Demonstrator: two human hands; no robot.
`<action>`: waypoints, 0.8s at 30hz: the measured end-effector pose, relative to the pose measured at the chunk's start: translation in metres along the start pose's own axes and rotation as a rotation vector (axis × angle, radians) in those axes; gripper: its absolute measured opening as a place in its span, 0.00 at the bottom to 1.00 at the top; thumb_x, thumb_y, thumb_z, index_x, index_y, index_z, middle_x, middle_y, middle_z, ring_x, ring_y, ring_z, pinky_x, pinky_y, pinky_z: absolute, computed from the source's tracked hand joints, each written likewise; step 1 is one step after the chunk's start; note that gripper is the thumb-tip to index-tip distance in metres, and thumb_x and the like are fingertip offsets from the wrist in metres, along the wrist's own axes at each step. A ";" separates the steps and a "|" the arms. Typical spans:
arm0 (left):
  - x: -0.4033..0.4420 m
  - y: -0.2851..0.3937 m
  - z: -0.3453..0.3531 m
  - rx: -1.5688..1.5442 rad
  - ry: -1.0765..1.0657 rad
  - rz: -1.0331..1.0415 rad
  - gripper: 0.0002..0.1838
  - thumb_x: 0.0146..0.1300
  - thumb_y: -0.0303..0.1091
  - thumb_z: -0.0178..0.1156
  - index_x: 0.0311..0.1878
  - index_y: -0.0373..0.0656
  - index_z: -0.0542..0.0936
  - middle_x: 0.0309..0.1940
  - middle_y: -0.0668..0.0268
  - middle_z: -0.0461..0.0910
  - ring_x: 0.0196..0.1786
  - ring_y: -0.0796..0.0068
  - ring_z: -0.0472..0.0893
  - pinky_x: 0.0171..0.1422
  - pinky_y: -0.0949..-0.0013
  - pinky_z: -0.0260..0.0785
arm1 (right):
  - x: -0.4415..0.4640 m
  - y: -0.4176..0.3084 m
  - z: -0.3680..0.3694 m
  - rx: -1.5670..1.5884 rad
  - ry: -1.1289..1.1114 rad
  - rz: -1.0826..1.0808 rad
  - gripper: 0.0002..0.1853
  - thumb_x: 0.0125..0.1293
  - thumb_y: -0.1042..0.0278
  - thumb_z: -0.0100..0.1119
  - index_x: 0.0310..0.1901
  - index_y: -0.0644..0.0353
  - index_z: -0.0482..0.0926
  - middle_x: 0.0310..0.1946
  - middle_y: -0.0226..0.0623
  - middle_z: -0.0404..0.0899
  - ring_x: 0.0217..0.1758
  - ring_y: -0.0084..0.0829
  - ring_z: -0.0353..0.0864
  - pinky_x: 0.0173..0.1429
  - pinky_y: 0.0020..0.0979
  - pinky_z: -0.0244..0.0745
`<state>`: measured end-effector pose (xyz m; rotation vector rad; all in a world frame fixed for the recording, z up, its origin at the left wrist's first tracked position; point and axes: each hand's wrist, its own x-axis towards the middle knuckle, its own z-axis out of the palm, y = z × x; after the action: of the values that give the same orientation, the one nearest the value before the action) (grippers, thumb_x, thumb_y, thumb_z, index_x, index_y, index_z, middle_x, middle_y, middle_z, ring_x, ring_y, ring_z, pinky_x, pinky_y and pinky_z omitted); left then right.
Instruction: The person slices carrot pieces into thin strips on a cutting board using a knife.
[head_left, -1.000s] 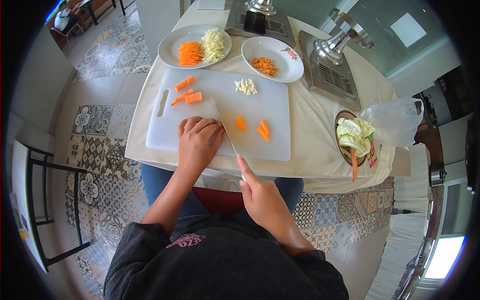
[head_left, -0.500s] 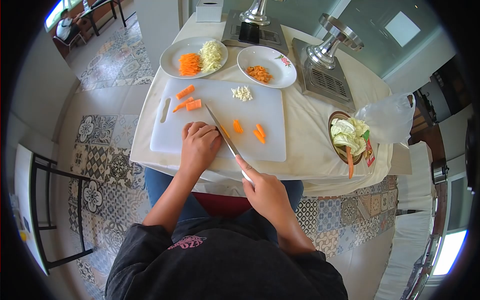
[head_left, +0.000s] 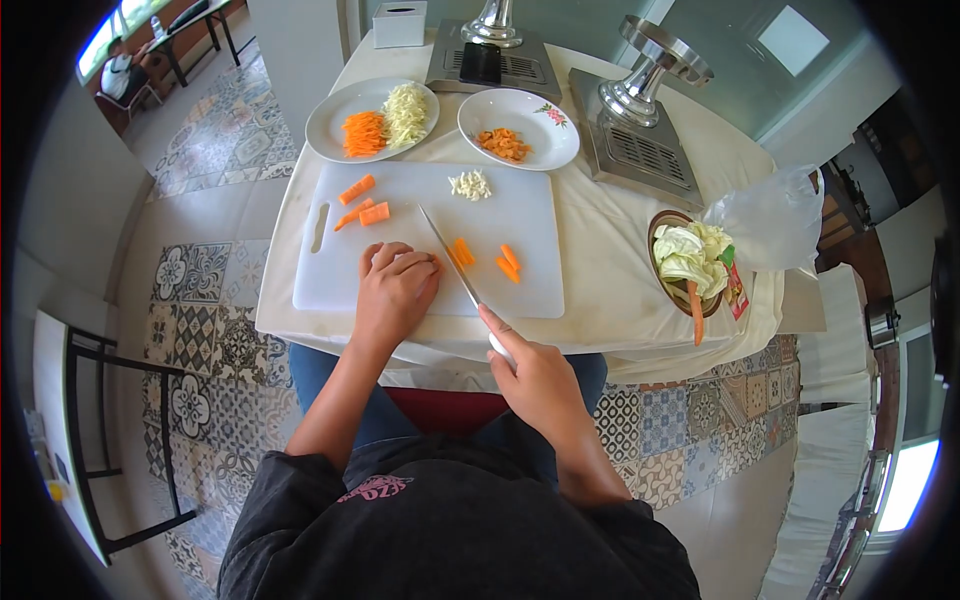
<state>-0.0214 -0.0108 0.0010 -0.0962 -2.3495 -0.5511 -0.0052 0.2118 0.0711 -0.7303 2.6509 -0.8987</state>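
My left hand [head_left: 396, 288] rests on the white cutting board [head_left: 330, 280] with its fingers curled down on a piece of carrot, mostly hidden under the fingertips. In my right hand [head_left: 535, 375] is the white handle of a kitchen knife [head_left: 452, 258]. Its blade slants across the board just right of my left fingertips, against orange carrot slices [head_left: 464, 251]. Farther right lie a few carrot sticks [head_left: 509, 263]. Carrot chunks [head_left: 367, 211] sit at the board's upper left, and a small pile of chopped white pieces [head_left: 470, 184] near its top edge.
Behind the board stand a plate [head_left: 325, 130] of shredded carrot and pale green shreds, and a bowl [head_left: 550, 150] with chopped orange bits. Two metal stands [head_left: 640, 140] are farther back, a black phone [head_left: 481, 63] on one. A brown bowl [head_left: 655, 262] of cabbage and carrot sits right, by a plastic bag [head_left: 770, 220].
The view has shifted slightly. The knife blade has moved a little right across the board, closer to the cut carrot slices. My left hand stays pressed in about the same place.
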 end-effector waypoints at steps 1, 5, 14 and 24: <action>0.001 0.000 0.003 -0.016 -0.008 0.012 0.04 0.55 0.30 0.70 0.35 0.45 0.86 0.39 0.73 0.86 0.50 0.68 0.81 0.66 0.53 0.64 | 0.001 0.001 0.001 -0.033 0.004 0.008 0.31 0.69 0.66 0.56 0.74 0.37 0.68 0.25 0.48 0.80 0.30 0.52 0.82 0.37 0.50 0.76; 0.010 0.004 0.006 -0.017 -0.072 0.051 0.07 0.55 0.30 0.70 0.37 0.45 0.85 0.41 0.71 0.86 0.52 0.66 0.80 0.66 0.54 0.64 | 0.003 0.006 0.003 -0.069 0.055 -0.009 0.32 0.67 0.66 0.58 0.74 0.35 0.68 0.25 0.45 0.79 0.30 0.49 0.82 0.37 0.49 0.77; 0.027 0.013 -0.006 -0.054 -0.119 -0.065 0.10 0.59 0.25 0.57 0.43 0.47 0.83 0.56 0.62 0.77 0.60 0.57 0.74 0.70 0.52 0.59 | 0.002 0.014 0.010 -0.153 0.121 -0.057 0.33 0.67 0.66 0.59 0.73 0.33 0.69 0.22 0.41 0.77 0.28 0.46 0.82 0.34 0.47 0.77; 0.034 0.009 0.004 -0.035 -0.190 -0.007 0.14 0.64 0.35 0.53 0.49 0.49 0.83 0.63 0.60 0.72 0.65 0.55 0.69 0.72 0.50 0.54 | -0.002 0.018 0.011 -0.165 0.148 -0.099 0.33 0.67 0.68 0.60 0.73 0.34 0.69 0.23 0.41 0.78 0.28 0.45 0.82 0.34 0.46 0.77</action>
<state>-0.0472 -0.0037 0.0245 -0.1634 -2.5250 -0.6099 -0.0063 0.2196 0.0519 -0.8722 2.8688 -0.7935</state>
